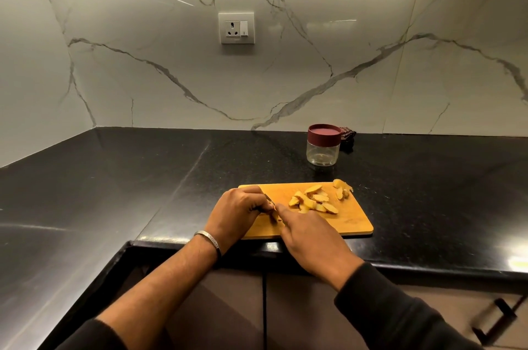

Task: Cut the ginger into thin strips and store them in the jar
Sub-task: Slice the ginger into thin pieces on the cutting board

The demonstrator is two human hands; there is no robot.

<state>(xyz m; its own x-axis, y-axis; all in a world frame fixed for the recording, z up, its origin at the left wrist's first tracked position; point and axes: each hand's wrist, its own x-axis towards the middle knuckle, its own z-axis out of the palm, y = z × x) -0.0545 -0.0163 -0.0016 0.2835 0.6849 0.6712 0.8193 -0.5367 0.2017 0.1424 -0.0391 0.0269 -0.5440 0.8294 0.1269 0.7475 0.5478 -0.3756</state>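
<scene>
A wooden cutting board (353, 221) lies at the front edge of the black counter. My left hand (237, 214) is closed around a small knife (269, 200), whose blade pokes out toward the right. My right hand (310, 234) presses a small ginger piece (275, 216) against the board with its fingertips, right beside the blade. A pile of ginger slices (313, 201) sits mid-board, and a few more ginger chunks (341, 189) rest at the far right corner. Beyond the board stands the clear jar (323, 149), empty, with its maroon lid on.
A dark cloth (349, 136) lies behind the jar against the marble wall. A wall socket (236, 28) sits above the counter. The black counter (143, 178) wraps round to the left in a corner. A cabinet handle (498, 318) shows at the lower right.
</scene>
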